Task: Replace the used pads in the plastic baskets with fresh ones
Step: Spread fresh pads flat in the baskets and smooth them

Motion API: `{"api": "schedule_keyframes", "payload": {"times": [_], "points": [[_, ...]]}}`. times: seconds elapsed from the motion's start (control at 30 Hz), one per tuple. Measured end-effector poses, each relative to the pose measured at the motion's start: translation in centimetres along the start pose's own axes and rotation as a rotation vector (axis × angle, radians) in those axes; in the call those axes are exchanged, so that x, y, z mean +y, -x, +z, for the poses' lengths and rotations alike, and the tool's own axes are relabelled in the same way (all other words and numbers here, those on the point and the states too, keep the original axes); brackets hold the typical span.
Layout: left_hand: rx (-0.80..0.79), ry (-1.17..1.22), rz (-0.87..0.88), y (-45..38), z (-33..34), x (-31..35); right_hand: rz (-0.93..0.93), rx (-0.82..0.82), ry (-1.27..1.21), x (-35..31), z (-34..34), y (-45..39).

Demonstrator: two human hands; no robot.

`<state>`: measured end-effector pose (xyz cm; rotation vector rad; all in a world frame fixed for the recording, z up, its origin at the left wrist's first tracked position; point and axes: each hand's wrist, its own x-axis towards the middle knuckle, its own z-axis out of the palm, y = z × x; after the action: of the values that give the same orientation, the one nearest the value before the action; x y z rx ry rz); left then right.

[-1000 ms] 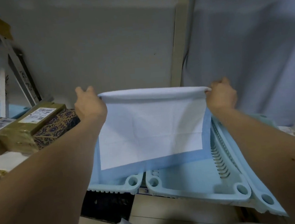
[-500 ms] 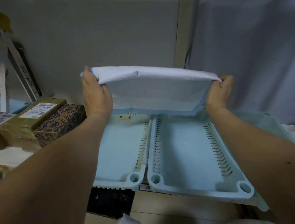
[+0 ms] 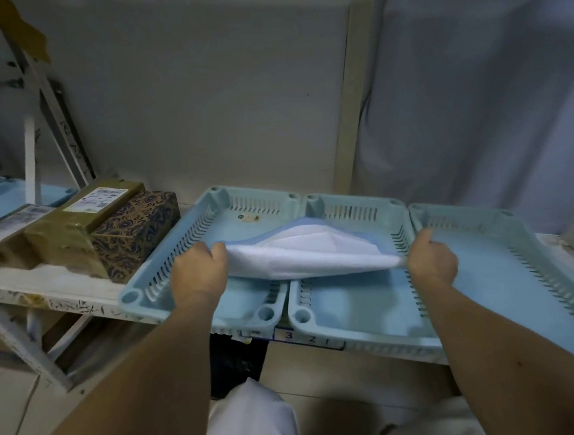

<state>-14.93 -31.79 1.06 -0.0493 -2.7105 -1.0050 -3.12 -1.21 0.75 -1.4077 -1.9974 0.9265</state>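
Three pale blue slotted plastic baskets stand side by side on a white shelf: a left basket (image 3: 165, 261), a middle basket (image 3: 358, 318) and a right basket (image 3: 509, 268). A white pad with a blue border (image 3: 302, 250) sags low across the left and middle baskets. My left hand (image 3: 198, 269) grips its left end and my right hand (image 3: 431, 261) grips its right end. The pad's far edge touches down inside the baskets. The basket floors look blue; I cannot tell if pads line them.
Brown taped parcels (image 3: 73, 227) and a patterned box (image 3: 135, 232) sit on the shelf (image 3: 44, 298) left of the baskets. A wall and a grey curtain (image 3: 475, 99) stand behind. White-trousered knees (image 3: 253, 422) are below, over a tiled floor.
Both hands have brought the pad down from chest height, where it was stretched out, to just over the left and middle baskets. The view has tilted downward.
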Motion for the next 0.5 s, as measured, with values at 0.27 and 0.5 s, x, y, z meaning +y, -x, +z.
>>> {"api": "schedule_keyframes", "payload": {"times": [0.27, 0.5], "points": [[-0.195, -0.175, -0.259, 1.2, -1.2, -1.3, -0.062, -0.334, 0.454, 2.2, 0.1, 1.7], [-0.364, -0.339, -0.323, 0.3, -0.7, -1.0, -0.112, -0.445, 0.644, 3.1, 1.7, 1.4]]}}
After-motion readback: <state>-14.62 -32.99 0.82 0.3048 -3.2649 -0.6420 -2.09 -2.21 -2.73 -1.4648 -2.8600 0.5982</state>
